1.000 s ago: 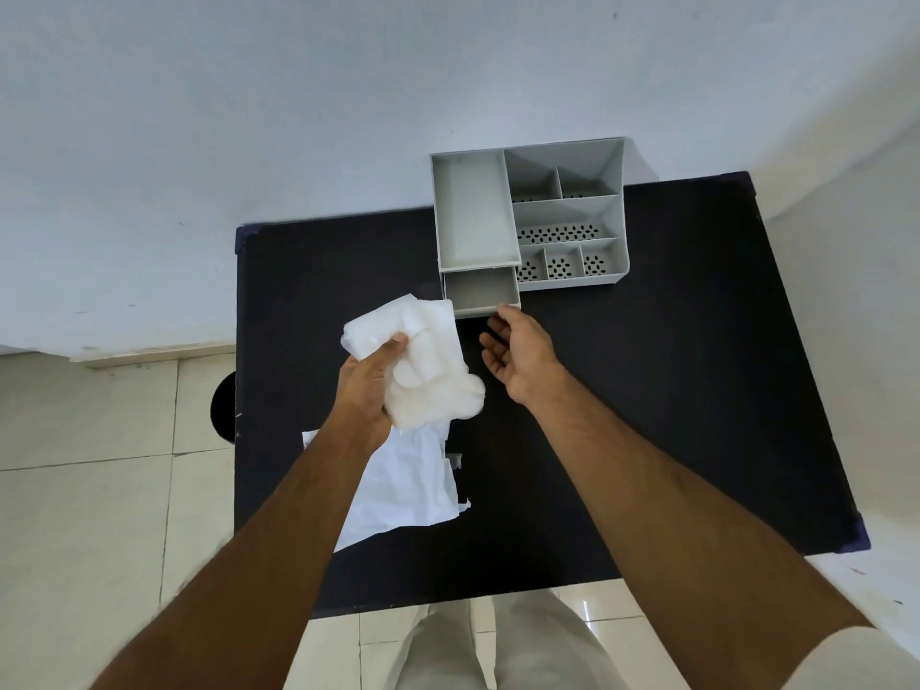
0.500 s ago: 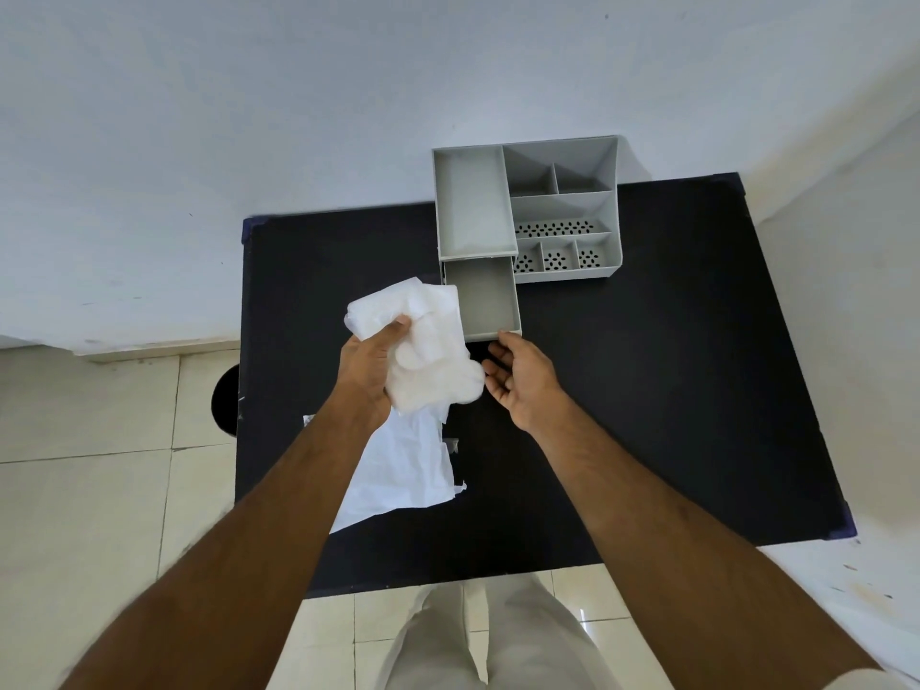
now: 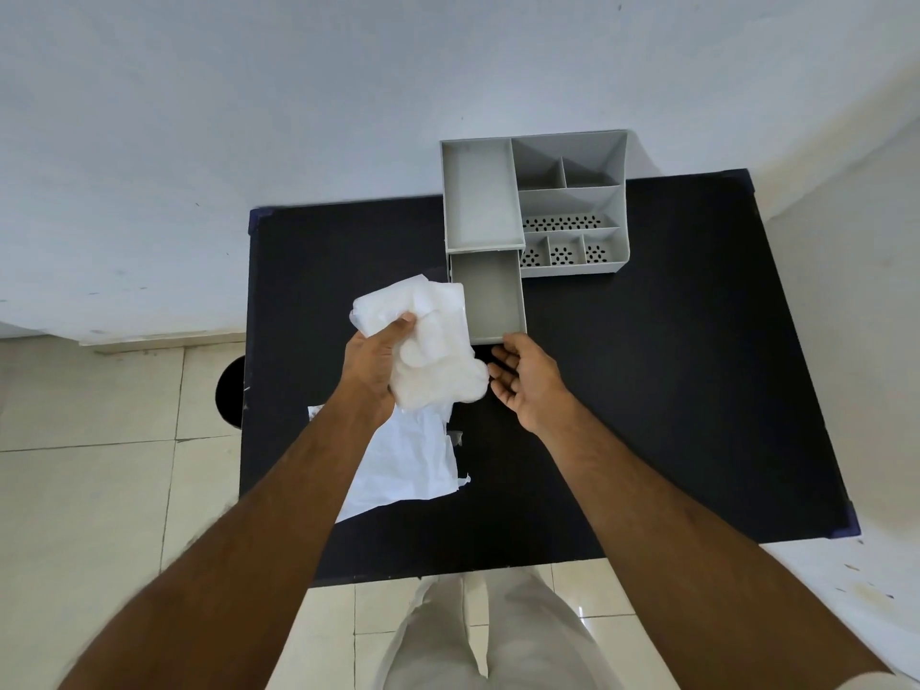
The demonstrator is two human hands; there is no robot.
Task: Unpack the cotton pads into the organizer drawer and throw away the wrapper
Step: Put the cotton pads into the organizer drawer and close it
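Observation:
My left hand [image 3: 376,361] grips a clear plastic pack of white cotton pads [image 3: 430,343], held up just left of the drawer. The grey organizer [image 3: 572,201] stands at the table's far edge. Its drawer [image 3: 490,296] is pulled out toward me and looks empty. My right hand [image 3: 527,381] is open, palm turned left, fingers right under the drawer's front edge and beside the pack. A white torn wrapper [image 3: 403,465] lies flat on the black table [image 3: 672,390] below my left forearm.
A dark round bin [image 3: 230,390] sits on the tiled floor just off the table's left edge. A white wall rises behind the organizer. My legs stand at the table's near edge.
The drawer has slid out farther from the organizer as my right hand drew back toward me. My left hand with the pack stayed about where it was.

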